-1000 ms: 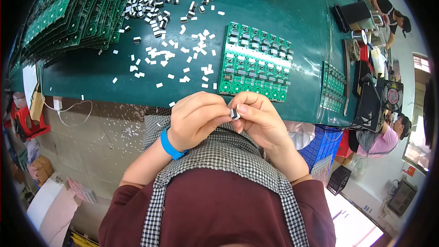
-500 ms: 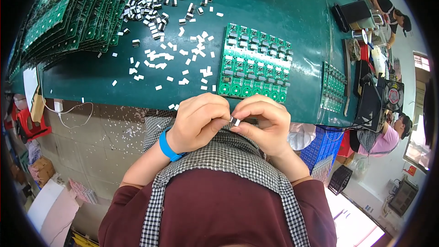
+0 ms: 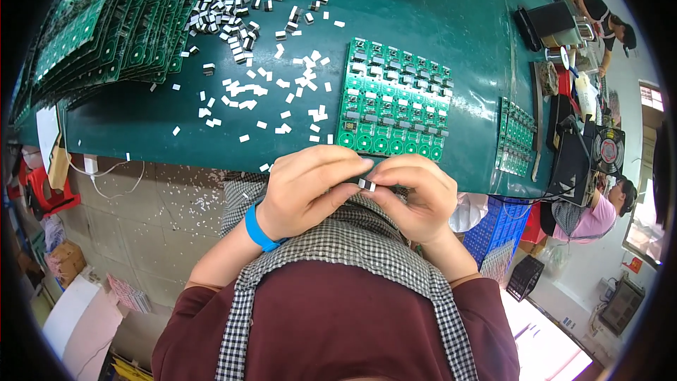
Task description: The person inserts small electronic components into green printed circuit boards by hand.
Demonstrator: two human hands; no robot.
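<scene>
Above my lap, just off the table's front edge, a small black block with a white face [image 3: 367,184] sits between my two hands. My right hand [image 3: 421,194] is closed, with thumb and forefinger pinching the block. Opposite it, my left hand [image 3: 303,187], with a blue band on the wrist, is closed too, its thumb tip against the block's left side and its forefinger reaching over it. Beyond my hands lies a green circuit board panel [image 3: 395,92] with rows of small parts. Many white slips [image 3: 243,89] are scattered to its left.
A heap of black-and-white blocks [image 3: 226,10] lies far left-centre, beside stacked circuit boards [image 3: 106,28]. Another board panel [image 3: 516,134] rests at the right. A blue crate [image 3: 497,226] stands below the table's right side. Two other people [image 3: 589,215] are at the far right.
Both hands have shifted slightly right and down with the block. The left forefinger has moved out over it, and the block's white face shows at a different angle.
</scene>
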